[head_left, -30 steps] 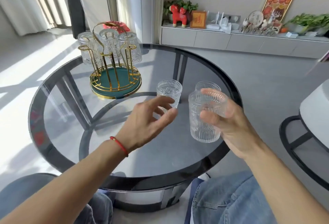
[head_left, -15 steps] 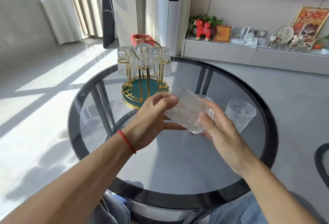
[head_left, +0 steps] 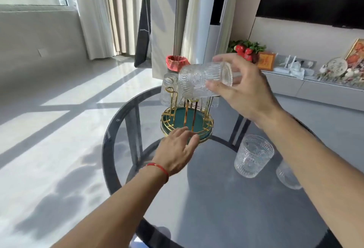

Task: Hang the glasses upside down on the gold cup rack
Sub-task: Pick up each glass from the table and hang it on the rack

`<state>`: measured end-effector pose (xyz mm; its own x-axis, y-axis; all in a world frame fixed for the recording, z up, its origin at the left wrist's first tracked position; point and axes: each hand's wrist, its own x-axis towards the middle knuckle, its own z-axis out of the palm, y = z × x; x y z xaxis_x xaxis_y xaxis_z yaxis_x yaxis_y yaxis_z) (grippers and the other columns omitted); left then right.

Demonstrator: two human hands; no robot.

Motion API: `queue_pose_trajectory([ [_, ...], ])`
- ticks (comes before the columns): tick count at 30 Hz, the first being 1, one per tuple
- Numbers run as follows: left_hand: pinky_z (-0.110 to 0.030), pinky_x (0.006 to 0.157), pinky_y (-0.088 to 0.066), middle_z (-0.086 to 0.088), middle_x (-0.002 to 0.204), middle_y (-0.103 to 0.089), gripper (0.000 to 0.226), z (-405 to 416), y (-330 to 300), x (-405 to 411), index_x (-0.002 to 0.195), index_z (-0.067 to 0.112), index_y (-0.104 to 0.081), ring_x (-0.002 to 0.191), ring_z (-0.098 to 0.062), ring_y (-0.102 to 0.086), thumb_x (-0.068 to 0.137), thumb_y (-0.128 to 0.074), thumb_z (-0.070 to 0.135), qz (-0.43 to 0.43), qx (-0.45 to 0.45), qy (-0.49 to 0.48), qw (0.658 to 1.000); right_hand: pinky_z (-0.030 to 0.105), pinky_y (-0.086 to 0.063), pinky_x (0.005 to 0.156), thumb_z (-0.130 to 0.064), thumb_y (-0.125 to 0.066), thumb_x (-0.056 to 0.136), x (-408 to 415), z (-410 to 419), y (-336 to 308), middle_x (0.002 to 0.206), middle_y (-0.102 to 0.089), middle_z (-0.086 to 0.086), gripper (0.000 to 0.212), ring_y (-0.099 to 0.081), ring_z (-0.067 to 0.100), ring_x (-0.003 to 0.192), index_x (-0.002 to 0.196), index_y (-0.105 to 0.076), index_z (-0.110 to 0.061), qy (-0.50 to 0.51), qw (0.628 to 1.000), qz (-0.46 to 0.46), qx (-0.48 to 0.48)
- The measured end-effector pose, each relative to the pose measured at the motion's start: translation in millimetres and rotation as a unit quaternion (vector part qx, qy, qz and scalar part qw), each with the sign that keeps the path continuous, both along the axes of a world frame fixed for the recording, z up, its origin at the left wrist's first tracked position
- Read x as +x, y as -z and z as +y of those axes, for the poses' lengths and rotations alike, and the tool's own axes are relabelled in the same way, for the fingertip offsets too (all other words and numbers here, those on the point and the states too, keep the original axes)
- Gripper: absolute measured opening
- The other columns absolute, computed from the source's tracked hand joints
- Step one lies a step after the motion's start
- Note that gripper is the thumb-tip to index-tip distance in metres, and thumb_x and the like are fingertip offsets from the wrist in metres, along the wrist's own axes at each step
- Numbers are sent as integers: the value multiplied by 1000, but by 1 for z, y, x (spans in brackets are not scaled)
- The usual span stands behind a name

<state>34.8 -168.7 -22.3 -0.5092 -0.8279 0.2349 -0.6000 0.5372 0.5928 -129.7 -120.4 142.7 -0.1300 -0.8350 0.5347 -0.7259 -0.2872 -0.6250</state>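
The right hand (head_left: 242,90) holds a ribbed glass (head_left: 204,78) on its side in the upper centre of the frame, thumb under the body and fingers over the end near the palm, the other end pointing left. The glass hangs in the air right above the gold rack (head_left: 187,117), which stands on the far side of the round glass table (head_left: 206,198). Hung glasses (head_left: 169,90) sit upside down on the rack's far pegs, and the held glass covers most of them. A near peg (head_left: 192,113) stands bare below it. The left hand (head_left: 177,149) is empty, fingers spread loosely, reaching toward the rack's green base; its fingertips overlap the base rim, though whether they touch cannot be told. A red cord (head_left: 158,168) circles that wrist.

At lower right a second glass (head_left: 254,159) stands upright on the table, and a third glass (head_left: 287,174) is half hidden behind the right forearm. Behind the rack a red-lined bin (head_left: 176,64) stands on the floor.

Half a second ago both hands held the glass low over the table, tilted. Now only the right has it, raised and turned further, and the left has let go and dropped toward the rack.
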Motion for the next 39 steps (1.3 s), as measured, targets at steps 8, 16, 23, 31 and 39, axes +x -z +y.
queue_pose_trajectory([
  [8, -52, 113, -32, -3, 161, -35, 54, -3, 18, -7, 144, 24, -47, 149, -21, -24, 103, -32, 55, -137, -30, -3, 990, 30, -39, 92, -44, -74, 88, 39, -81, -7, 142, -57, 9, 62, -55, 28, 128, 140, -48, -22, 14, 988, 132, 84],
  [16, -57, 117, -29, -2, 169, -20, 56, -7, 23, -6, 147, 25, -45, 156, -21, -10, 101, -34, 56, -168, -15, -6, 986, 33, -35, 85, -38, -67, 92, 62, -101, 18, 135, -54, 15, 60, -53, 33, 123, 144, -46, -19, 28, 975, 188, 112],
  [23, -56, 114, -34, -2, 168, -23, 55, -5, 22, -10, 142, 21, -49, 155, -21, -12, 100, -36, 53, -175, -32, -21, 984, 40, -44, 98, -34, -68, 94, 70, -105, 38, 135, -52, 18, 60, -53, 38, 126, 147, -45, -18, 18, 962, 231, 143],
  [31, -46, 90, -51, -3, 139, -50, 47, -4, 16, -14, 123, 14, -59, 130, -22, -43, 98, -43, 51, -170, -82, -41, 981, 45, -55, 89, -32, -63, 98, 78, -107, 55, 132, -39, 15, 46, -62, 35, 103, 139, -53, -13, 33, 955, 257, 143],
  [39, -40, 94, -48, -7, 112, -68, 38, 9, 4, -17, 117, 14, -69, 106, -28, -58, 86, -68, 35, 24, -69, 9, 997, 45, -49, 97, -23, -61, 95, 52, -45, 56, 124, -52, 14, 42, -53, 32, 116, 135, -60, -9, 25, 968, 248, -24],
])
